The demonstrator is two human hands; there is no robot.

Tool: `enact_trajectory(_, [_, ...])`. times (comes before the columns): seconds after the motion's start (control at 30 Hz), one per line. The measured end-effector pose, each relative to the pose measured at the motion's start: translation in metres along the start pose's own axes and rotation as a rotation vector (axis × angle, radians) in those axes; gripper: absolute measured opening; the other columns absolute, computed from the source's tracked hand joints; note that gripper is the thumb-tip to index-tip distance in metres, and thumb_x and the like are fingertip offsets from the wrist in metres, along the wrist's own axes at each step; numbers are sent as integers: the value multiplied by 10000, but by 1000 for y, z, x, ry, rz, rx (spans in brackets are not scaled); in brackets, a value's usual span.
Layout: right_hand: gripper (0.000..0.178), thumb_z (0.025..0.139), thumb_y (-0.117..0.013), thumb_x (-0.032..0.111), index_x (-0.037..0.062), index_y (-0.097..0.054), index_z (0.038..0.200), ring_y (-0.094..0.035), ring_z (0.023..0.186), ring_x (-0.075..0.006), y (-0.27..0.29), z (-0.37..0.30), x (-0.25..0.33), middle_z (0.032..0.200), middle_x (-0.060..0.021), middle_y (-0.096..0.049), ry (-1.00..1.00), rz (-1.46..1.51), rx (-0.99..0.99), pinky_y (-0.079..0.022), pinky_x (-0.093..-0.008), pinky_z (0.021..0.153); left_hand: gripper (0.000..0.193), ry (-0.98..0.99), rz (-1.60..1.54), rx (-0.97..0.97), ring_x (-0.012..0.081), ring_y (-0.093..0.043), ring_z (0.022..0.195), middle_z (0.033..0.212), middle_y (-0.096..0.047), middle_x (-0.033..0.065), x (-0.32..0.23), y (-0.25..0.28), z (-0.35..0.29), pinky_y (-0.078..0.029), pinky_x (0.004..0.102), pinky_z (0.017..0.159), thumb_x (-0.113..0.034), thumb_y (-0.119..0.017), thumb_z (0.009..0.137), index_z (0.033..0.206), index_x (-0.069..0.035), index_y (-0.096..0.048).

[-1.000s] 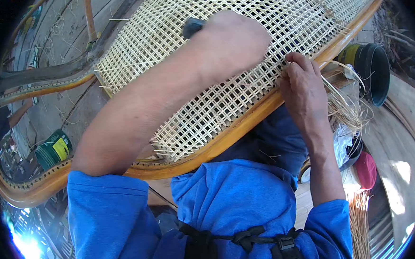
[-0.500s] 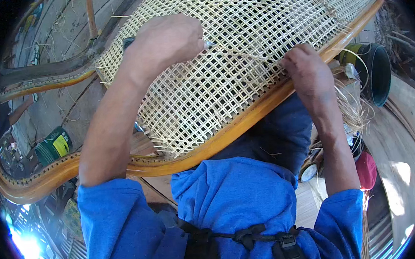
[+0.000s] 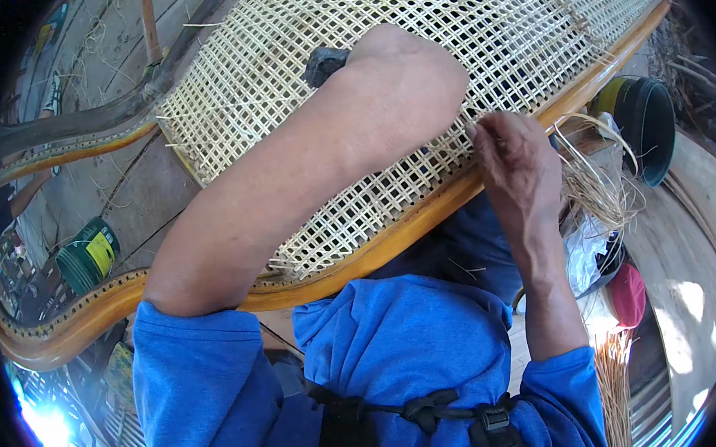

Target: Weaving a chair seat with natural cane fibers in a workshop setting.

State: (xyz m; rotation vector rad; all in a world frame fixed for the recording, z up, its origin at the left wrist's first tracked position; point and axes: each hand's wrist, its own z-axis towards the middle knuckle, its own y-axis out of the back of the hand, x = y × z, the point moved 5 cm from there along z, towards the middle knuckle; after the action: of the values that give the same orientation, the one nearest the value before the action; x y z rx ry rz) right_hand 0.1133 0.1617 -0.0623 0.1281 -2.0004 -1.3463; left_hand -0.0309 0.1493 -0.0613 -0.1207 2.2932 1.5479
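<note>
A woven cane panel [image 3: 286, 121] with an open mesh fills the space inside a curved, varnished wooden frame [image 3: 352, 261]. My left hand [image 3: 410, 69] is closed over the weave, and a rough dark handle [image 3: 325, 66] sticks out behind it. The tool's working end is hidden under the hand. Close by on the right, near the frame's edge, my right hand [image 3: 518, 156] has its thumb and fingers pinched together at the border of the cane. What lies between those fingertips is too small to make out.
A dark green bucket [image 3: 646, 128] stands to the right, beside a bundle of loose cane strands [image 3: 602, 196]. A red cloth-like thing [image 3: 626, 297] lies below them. Another green container with a yellow label [image 3: 89, 256] sits on the floor at left, past the bare frame rail.
My left hand has moved right with the dark-handled tool, up close to my right hand. The right hand has shifted slightly toward me and turned. The strand stretched between them no longer shows.
</note>
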Motion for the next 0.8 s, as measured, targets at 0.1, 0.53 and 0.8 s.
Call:
enact_trajectory(0.1, [79, 820, -638, 70, -6, -620, 832, -583, 919, -343, -2, -3, -1, 938, -172, -625, 65, 163, -83, -477, -387, 839, 169, -44, 20, 33, 299, -698, 770, 765, -685, 173, -3, 2, 3, -552, 400, 699, -98, -570, 770, 781, -5, -711])
enact_trajectory(0.53, [76, 789, -578, 25, -45, -607, 794, -564, 919, -360, -5, 4, -12, 970, -184, -617, -11, 73, 34, -460, -425, 852, 122, -208, 14, 74, 296, -688, 751, 752, -667, 160, -5, -11, 16, -548, 394, 667, -96, -573, 781, 776, -19, -668])
enact_trajectory(0.8, [83, 790, -575, 57, -13, -616, 808, -547, 907, -352, -8, -2, -11, 951, -167, -614, -93, 80, -10, -448, -429, 836, 94, -174, -16, -69, 294, -682, 757, 755, -661, 141, -6, -17, -2, -532, 412, 656, -98, -573, 792, 786, -27, -634])
